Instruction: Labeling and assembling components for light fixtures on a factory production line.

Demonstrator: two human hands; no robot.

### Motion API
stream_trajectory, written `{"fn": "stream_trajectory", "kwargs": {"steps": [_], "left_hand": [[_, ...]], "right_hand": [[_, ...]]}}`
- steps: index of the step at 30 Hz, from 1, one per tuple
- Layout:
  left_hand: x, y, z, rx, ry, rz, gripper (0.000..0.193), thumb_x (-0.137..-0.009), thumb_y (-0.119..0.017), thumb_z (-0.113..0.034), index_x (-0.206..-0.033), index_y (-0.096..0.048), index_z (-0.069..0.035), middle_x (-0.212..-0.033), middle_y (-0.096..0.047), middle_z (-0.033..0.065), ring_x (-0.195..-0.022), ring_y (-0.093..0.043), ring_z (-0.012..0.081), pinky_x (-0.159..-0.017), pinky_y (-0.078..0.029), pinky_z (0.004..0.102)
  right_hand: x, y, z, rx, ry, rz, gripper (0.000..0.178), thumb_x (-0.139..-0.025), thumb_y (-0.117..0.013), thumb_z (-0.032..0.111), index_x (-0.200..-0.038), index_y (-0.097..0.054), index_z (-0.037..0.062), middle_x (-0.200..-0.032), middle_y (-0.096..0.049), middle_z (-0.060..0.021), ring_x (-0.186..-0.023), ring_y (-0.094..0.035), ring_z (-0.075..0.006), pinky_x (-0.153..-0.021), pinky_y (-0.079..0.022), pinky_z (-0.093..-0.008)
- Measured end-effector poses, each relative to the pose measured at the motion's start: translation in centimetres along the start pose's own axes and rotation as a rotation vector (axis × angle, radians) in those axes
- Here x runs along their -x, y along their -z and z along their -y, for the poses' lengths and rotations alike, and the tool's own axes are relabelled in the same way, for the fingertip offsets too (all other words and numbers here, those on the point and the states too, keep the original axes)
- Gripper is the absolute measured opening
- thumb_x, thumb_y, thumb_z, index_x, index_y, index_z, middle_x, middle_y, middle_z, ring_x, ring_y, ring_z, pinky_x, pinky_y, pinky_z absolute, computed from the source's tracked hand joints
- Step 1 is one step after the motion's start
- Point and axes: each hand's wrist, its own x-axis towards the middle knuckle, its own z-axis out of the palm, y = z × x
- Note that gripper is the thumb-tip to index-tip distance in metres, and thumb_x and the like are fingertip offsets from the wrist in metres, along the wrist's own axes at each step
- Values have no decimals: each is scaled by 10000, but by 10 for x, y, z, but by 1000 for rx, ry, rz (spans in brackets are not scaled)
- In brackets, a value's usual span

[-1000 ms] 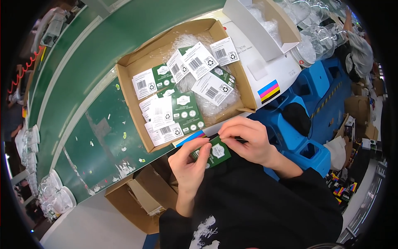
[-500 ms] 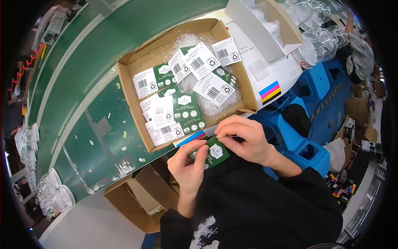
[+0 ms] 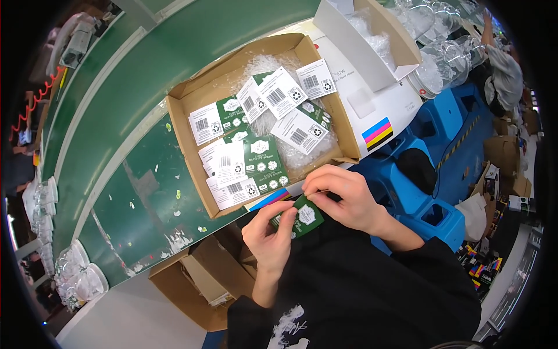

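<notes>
Between my two hands, just in front of my chest, is a green printed card tag (image 3: 306, 217) with a white emblem. My left hand (image 3: 268, 228) pinches its left side between thumb and fingers. At its top edge my right hand (image 3: 340, 195) has thumb and fingertips pressed together on the card; any fine strand there is too small to make out. Beyond my hands stands a shallow cardboard tray (image 3: 181, 131). It holds several green-and-white card tags (image 3: 261, 152) and a heap of clear plastic strands (image 3: 305, 152).
The tray rests partly on the green bench (image 3: 136, 192) and partly on a white carton (image 3: 401, 107). An open white box (image 3: 372, 52) stands behind right. Blue plastic stools (image 3: 442, 218) are at right, an open cardboard box (image 3: 192, 291) below the bench, and clear domes (image 3: 81, 273) at left.
Both hands keep their pinch on the card tag, with only slight shifts of the fingers. The whole view has moved a little.
</notes>
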Motion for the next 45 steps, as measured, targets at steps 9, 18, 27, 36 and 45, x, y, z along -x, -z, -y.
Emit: {"fn": "stream_trajectory", "kwargs": {"steps": [9,18,27,36,45], "left_hand": [[2,4,2,15,0,5,127,-831,-740,-48,-946,-699,-15,-791,-664,-20,-575,-428,-9,-484,-267,162],[-1,6,-1,742,269,278,216,-948,-594,-92,-1095,-606,66,-985,-692,130,-872,-651,130,-762,-503,234],[4,-3,-2,359,218,356,146,-923,-603,24,-1064,-618,56,-879,-697,76,-795,-661,94,-693,-521,208],[1,2,-7,117,158,486,14,-864,-578,27,-869,-568,35,-677,-641,90,-601,-648,125,-575,-499,234],[-2,-5,-4,162,76,364,67,-872,-533,38,-838,-591,37,-886,-657,127,-702,-618,195,-657,-490,285]], "right_hand": [[-3,-3,0,-44,-60,58,100,-811,-671,-48,-895,-633,-12,-932,-665,-110,-766,-660,-195,-656,-524,-267],[10,5,-2,-99,8,-58,121,-792,-697,-44,-899,-662,-2,-916,-680,-90,-721,-659,-147,-597,-515,-235],[9,4,5,-102,78,-17,102,-764,-706,-24,-858,-678,7,-914,-674,-105,-805,-665,-226,-705,-535,-294],[11,8,8,-198,-5,-31,95,-749,-669,-48,-834,-665,-5,-904,-673,-115,-767,-652,-193,-663,-515,-274],[18,13,16,-377,-65,-9,113,-774,-714,-4,-875,-665,1,-791,-668,-70,-642,-616,-130,-580,-479,-228]]}}
